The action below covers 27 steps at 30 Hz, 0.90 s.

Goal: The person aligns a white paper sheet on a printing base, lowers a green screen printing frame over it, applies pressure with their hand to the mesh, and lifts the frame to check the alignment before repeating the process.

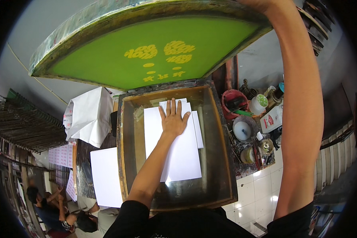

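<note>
Five fingers [173, 108] on paper [182, 158], one screen [103, 59]

From the wearer's head, a wide fisheye view looks steeply down onto the glass surface [217, 170], upright and unmirrored. It sits near, with the left hand [173, 121] close to the middle and the raised green screen [107, 59] filling much of the top. Straight edges bend toward its dark rim, and the tiled floor [246, 198] shows farther below.

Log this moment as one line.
left hand: flat on white paper sheet | right hand: mostly cropped, at raised green printing screen | sheet: over glass panel
</note>
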### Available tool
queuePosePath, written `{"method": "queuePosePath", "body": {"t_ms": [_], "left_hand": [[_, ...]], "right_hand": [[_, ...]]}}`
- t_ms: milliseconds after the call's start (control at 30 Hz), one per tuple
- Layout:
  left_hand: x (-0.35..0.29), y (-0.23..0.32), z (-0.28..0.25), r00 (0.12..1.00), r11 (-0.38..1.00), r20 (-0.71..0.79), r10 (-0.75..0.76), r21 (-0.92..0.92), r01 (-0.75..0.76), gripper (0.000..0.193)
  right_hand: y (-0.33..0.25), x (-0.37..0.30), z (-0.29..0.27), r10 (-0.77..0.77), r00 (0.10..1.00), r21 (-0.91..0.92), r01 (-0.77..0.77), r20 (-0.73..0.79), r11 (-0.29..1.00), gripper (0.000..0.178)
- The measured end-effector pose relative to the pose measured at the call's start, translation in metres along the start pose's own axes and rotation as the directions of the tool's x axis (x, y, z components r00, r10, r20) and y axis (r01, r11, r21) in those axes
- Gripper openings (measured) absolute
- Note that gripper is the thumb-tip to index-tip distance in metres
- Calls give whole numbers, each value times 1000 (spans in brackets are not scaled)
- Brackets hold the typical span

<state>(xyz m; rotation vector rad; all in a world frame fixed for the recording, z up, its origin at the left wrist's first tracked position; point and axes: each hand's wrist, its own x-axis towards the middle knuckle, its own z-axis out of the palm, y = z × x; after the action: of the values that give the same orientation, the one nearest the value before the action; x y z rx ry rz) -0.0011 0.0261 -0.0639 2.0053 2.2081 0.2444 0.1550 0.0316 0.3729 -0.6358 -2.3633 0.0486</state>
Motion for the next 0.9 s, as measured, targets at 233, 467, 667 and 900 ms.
{"method": "queuePosePath", "body": {"t_ms": [233,467,667,900], "left_hand": [[4,-13,-28,999,987,-40,-12,-159,6,75],[-123,-80,-118,911,756,-362,-198,-648,-93,55],[-268,-180,-150,758,450,-291,-584,-893,3,54],[-320,-210,-147,796,543,-210,-567,-822,170,56]], "right_hand": [[-15,1,-27,106,948,63,-131,301,989,55],[-31,-67,12,106,949,-17,-106,297,994,54],[-84,-203,61,32,974,135,-63,222,989,53],[-103,-352,170,71,910,62,-105,407,993,53]]}}
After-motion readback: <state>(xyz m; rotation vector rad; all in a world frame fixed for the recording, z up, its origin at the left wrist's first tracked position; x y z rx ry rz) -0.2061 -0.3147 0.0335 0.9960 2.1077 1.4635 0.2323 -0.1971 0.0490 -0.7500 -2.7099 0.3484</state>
